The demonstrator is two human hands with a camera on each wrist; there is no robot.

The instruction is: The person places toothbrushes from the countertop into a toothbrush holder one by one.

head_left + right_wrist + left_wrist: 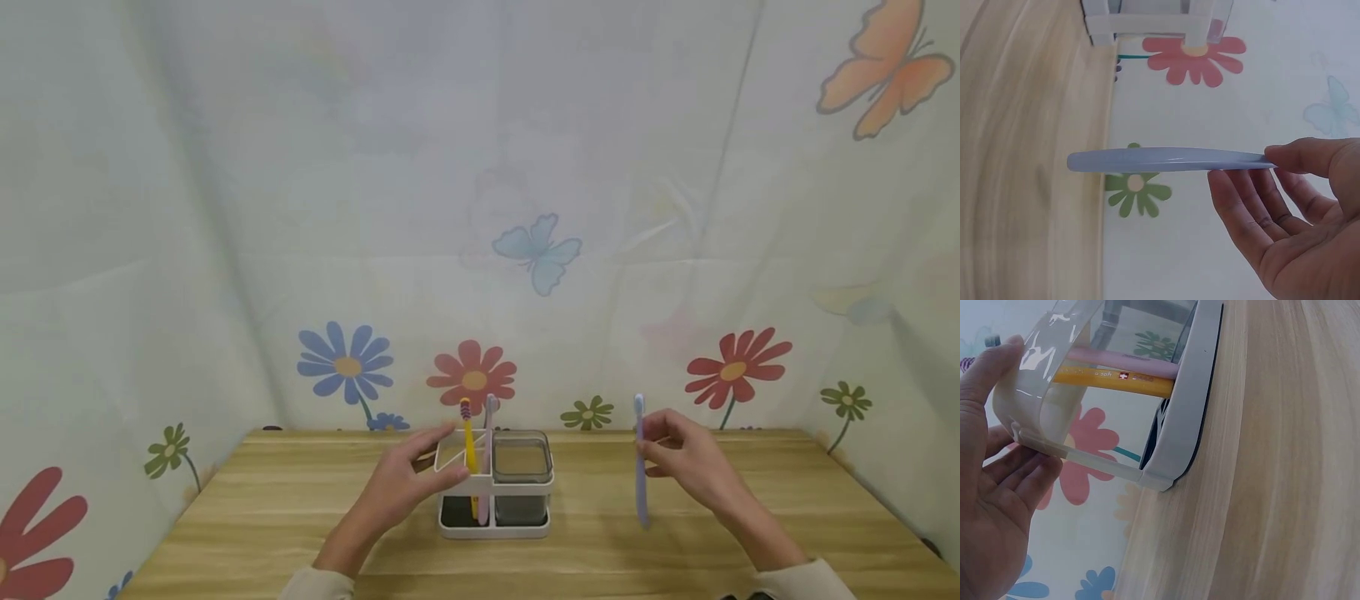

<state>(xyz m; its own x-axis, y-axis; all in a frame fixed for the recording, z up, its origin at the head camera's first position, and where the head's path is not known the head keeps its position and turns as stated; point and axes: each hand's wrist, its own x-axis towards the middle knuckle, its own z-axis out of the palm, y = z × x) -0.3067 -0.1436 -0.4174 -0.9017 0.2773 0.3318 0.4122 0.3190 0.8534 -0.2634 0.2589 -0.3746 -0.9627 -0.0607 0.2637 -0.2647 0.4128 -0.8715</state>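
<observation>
A white toothbrush holder (457,532) stands on the table in front of me. My left hand (405,475) grips the upper ring on its left side, thumb at the front and fingers round the side and back. In its left compartment lean a yellow toothbrush (470,446) and a pink toothbrush (488,442), heads up. A clear grey cup (521,504) fills the right compartment. To the right of the holder, my right hand (690,458) pinches a light blue toothbrush (1166,159) between thumb and fingers, upright with its head on top and handle hanging down.
The wood-grain table (315,483) runs back to a pale curtain (390,167) printed with flowers and butterflies, which also closes off both sides. A small dark object (750,596) shows at the bottom edge near the right sleeve.
</observation>
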